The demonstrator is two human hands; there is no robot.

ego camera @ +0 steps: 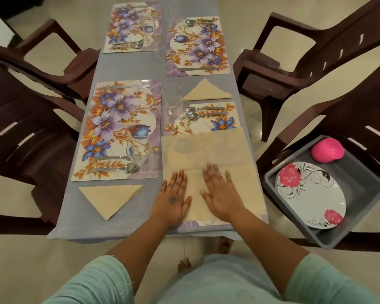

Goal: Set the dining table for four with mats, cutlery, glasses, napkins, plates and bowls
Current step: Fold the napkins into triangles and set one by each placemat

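Because the open napkin [208, 159] lies spread across the near right mat [206, 126], most of that mat's flower print is hidden; only its far strip and a thin near edge show. Both hands lie flat on the napkin's near half, fingers straight and gripping nothing: the left hand [173, 200] at the napkin's left edge, the right hand [222, 191] nearer its middle, its fingertips blurred. The napkin is pale beige and thin enough that dark shapes show faintly through it. Just beyond the napkin, a fork [204, 108] and spoon [204, 115] lie on the mat's uncovered strip, and a clear glass [172, 102] stands at that mat's far left corner. A folded triangular napkin [206, 92] sits beyond the cutlery; another [110, 199] lies left of the left hand. Left of the open napkin, a second mat [116, 128] carries cutlery and what seems to be a stemmed glass [139, 153], hard to make out. Two more mats lie at the far end. The table [127, 66] wears a grey-blue cloth over a pale tiled floor, with dark brown plastic chairs [305, 62] alongside. Right of the napkin, a grey tray [364, 205] on a chair holds a flowered plate [312, 194] and a pink bowl [327, 152].
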